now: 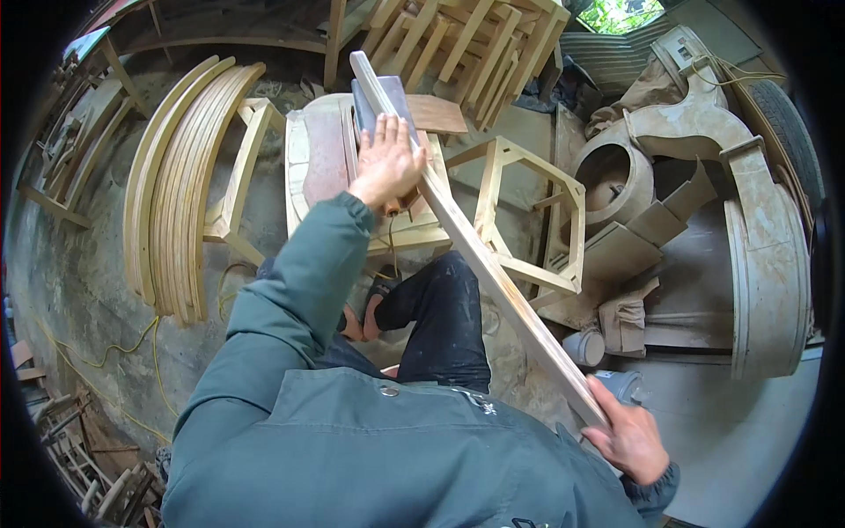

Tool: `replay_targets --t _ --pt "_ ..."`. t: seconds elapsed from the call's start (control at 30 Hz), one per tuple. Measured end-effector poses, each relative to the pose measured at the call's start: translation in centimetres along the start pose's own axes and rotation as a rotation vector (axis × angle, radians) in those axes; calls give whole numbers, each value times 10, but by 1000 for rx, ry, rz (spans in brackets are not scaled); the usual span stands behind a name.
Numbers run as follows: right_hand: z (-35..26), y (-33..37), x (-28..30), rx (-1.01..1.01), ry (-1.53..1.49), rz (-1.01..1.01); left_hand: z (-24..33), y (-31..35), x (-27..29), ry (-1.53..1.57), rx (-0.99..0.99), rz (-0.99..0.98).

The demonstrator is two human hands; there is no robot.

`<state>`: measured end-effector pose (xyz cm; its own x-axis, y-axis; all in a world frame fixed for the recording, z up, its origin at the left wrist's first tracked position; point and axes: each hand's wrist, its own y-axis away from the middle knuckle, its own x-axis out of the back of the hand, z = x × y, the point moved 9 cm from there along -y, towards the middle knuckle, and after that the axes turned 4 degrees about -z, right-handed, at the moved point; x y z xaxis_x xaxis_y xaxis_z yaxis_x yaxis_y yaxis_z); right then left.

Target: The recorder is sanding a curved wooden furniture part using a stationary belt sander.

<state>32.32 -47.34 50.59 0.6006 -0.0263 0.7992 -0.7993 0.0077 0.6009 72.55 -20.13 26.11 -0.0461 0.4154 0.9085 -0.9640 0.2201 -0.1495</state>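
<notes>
A long pale wooden strip (493, 264) runs slantwise from the far middle to the near right. My right hand (629, 436) is closed round its near end, thumb on top. My left hand (387, 163) lies flat against the strip farther along, fingers stretched out and slightly spread. Under the strip's far part is a grey, flat-topped block (398, 92), its lower part hidden by the strip and my left hand. It sits by a wooden stand (409, 236) with a reddish-brown board (326, 167) on its left side. A thin cord hangs below my left wrist.
Curved wooden strips (189, 194) stand stacked at the left beside a wooden frame (242, 176). A polygonal frame (537, 211) is right of the stand. Large dusty ducting (766, 220) fills the right side. Wooden frames (466, 44) are piled behind. A yellow cord (114, 352) crosses the floor.
</notes>
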Motion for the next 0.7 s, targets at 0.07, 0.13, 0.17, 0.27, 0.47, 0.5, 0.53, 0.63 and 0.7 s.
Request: replay_targets --t 0.07,0.13,0.17,0.27,0.47,0.5,0.53,0.63,0.7 --pt "2 38 8 -40 10 -19 25 34 2 32 -12 22" --pt "7 70 17 -122 -42 -50 47 63 10 57 -12 17" --pt "5 86 24 -124 -41 -46 57 73 10 67 -10 11" --pt "5 128 47 -213 -29 -51 84 95 16 164 -27 8" --pt "-11 127 63 -306 -51 -25 79 92 23 173 -37 121" --pt "-10 115 52 -259 -63 -37 74 86 21 152 -45 121" --pt "-9 105 47 -269 -26 -45 68 76 16 146 -43 106" --pt "-8 72 32 -236 34 -51 47 47 6 115 -37 43" --pt "-8 48 24 -189 58 -51 26 30 1 116 -16 36"
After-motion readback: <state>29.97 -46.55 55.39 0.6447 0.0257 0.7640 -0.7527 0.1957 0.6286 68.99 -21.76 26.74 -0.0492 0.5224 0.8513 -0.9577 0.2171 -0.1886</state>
